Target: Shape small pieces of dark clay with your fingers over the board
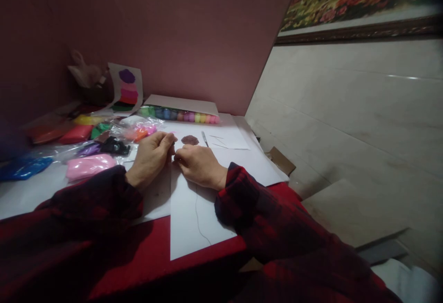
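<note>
My left hand (151, 157) and my right hand (199, 165) meet fingertip to fingertip over a white sheet of paper (197, 215) on the red table. The fingers of both are pinched together; whatever small piece sits between them is hidden. Just beyond the fingertips lies a flat brown piece of clay (190, 140), and to its right a thin metal tool (205, 139). Both arms wear dark red plaid sleeves.
Bags of coloured clay lie at the left: pink (88, 165), blue (24, 168), red (74, 134), orange (140, 132). A row of small coloured clay tubs (180, 115) stands at the back. A card with colour shapes (126, 88) leans on the wall. A framed painting (360, 3) hangs at right.
</note>
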Motion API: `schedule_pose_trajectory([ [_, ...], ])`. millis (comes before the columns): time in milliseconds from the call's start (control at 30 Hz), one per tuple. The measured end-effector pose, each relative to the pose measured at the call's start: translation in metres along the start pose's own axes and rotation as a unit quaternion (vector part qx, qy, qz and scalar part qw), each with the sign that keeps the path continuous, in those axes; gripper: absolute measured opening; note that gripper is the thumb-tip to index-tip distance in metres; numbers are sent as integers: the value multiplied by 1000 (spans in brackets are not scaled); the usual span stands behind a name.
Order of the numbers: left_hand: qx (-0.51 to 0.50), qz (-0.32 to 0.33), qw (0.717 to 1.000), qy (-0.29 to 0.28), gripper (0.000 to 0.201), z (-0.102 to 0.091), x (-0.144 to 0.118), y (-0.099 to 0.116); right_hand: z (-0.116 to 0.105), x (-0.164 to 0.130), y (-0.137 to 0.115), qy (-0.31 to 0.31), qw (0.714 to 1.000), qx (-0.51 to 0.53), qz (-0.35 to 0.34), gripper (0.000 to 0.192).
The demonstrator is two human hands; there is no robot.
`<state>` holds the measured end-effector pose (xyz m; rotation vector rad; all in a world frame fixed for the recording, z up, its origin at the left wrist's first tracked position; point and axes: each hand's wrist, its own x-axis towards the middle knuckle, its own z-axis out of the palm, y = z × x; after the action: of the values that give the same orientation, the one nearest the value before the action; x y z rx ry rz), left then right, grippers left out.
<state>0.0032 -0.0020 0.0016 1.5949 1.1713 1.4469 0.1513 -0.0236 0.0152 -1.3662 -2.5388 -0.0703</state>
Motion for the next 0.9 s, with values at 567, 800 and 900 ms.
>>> schedule_pose_trajectory([
  [567,-51,-7,998,32,25,1,4,-4,2,1,1,-9,1000,-1,-5,26],
  [800,-12,-15,1000,21,15,0,2,4,4,1,2,-1,1000,1,-3,26],
  [900,-8,-12,1000,22,15,0,1,6,5,1,2,-1,1000,-3,-7,25],
])
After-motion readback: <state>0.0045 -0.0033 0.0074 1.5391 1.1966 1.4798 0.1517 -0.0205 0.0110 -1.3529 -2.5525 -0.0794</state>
